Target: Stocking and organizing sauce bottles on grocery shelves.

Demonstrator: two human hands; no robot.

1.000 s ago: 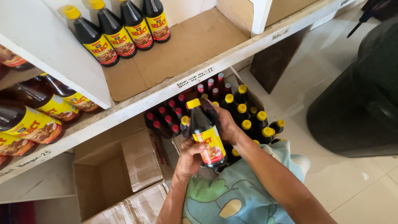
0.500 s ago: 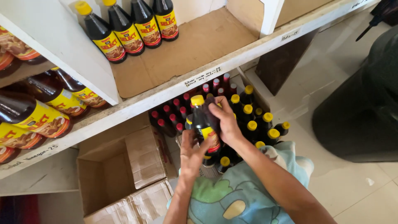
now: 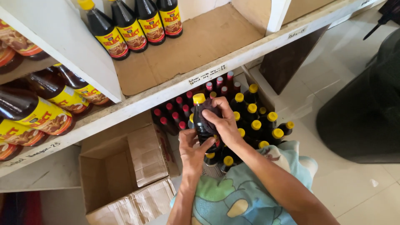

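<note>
Bottle [image 3: 204, 121], dark sauce, in both hands, w/ box [image 3: 112, 175] beside.

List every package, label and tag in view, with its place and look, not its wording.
Held bottle: dark, yellow cap, in left hand and right hand.
Shelf bottles: upright, top shelf, yellow-and-red labels.
Lying bottles: left shelf, same labels.
Floor bottles: yellow and red caps.
Cardboard box: open, brown, lower left.
Shelf-edge tag: handwritten, white.

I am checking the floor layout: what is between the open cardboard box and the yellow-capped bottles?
In the head view, a group of red-capped bottles stands between the open cardboard box and the yellow-capped bottles.
</note>
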